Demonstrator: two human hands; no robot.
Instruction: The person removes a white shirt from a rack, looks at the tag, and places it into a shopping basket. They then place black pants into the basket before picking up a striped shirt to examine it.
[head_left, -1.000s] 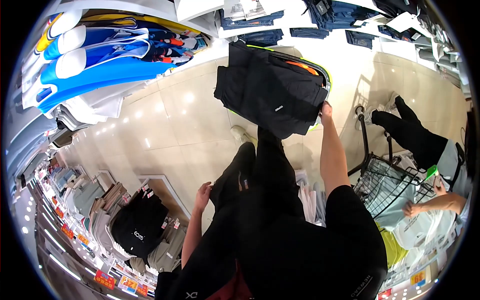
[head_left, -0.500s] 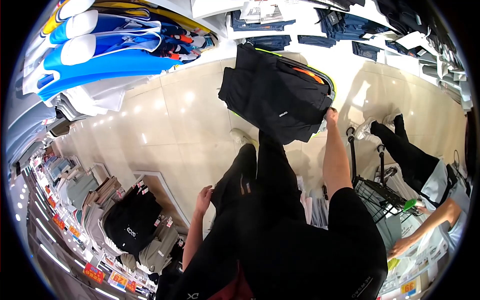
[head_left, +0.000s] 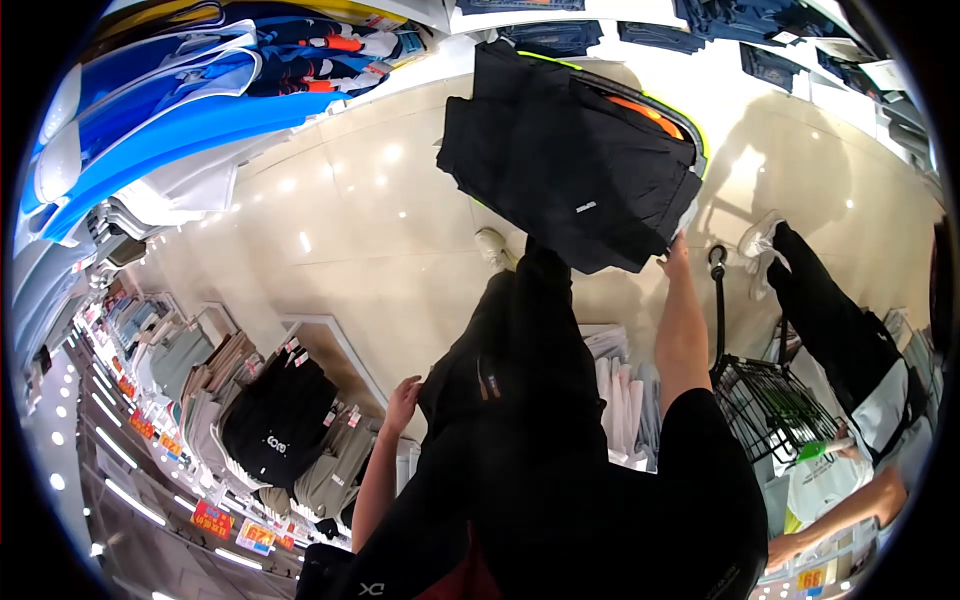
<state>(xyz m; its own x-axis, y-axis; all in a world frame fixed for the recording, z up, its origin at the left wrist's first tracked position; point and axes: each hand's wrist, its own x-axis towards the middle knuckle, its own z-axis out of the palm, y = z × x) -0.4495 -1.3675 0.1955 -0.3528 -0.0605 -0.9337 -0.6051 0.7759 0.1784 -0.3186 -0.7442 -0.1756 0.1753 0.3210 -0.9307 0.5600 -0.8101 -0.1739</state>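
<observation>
Black folded garments with a small white logo lie across a shopping basket with a dark rim and yellow-green edge. Something orange shows inside it, beneath the clothing. My right hand is closed at the basket's near right corner, its fingertips partly hidden by the black cloth. Beside my left thigh hangs my left hand, empty, with its fingers loosely apart.
Blue and white garments hang at upper left; folded jeans fill shelves ahead. Lower left stands a display of folded clothes. At right, another person stands by a black wire cart.
The basket with the black garments sits slightly farther right and up in view, my right hand moving along with it. The other person's legs and cart have shifted. My left hand stays low.
</observation>
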